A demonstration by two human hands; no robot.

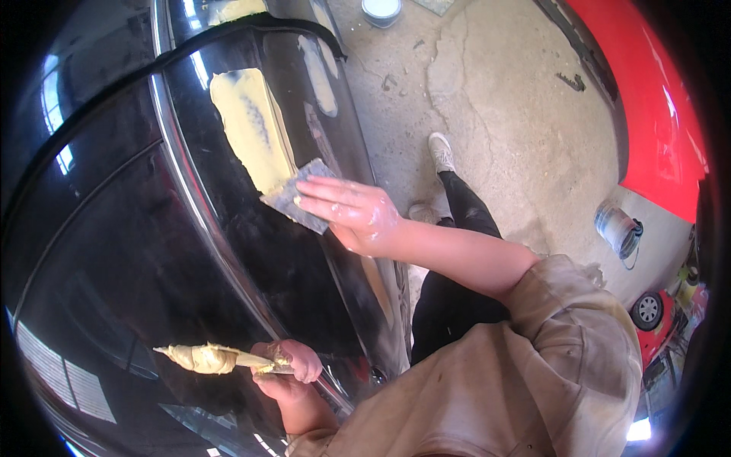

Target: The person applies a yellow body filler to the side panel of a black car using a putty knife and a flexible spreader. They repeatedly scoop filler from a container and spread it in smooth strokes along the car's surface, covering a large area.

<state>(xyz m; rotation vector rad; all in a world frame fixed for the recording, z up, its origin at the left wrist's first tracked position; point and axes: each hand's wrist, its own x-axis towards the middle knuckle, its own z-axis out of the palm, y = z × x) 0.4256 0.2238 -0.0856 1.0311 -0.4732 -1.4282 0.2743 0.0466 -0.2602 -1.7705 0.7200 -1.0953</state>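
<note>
Grey spreader [280, 199] against yellow paste [249, 137]

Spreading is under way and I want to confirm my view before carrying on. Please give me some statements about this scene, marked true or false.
1. The right hand holds a flat grey spreader. True.
2. The left hand is empty. False: that hand holds a tool loaded with yellow paste.
3. A pale yellow patch lies on the black panel. True.
4. Blue bodywork shows at the picture's upper right. False: red bodywork shows there.
5. A light-coloured shoe stands on the floor. True.
</note>
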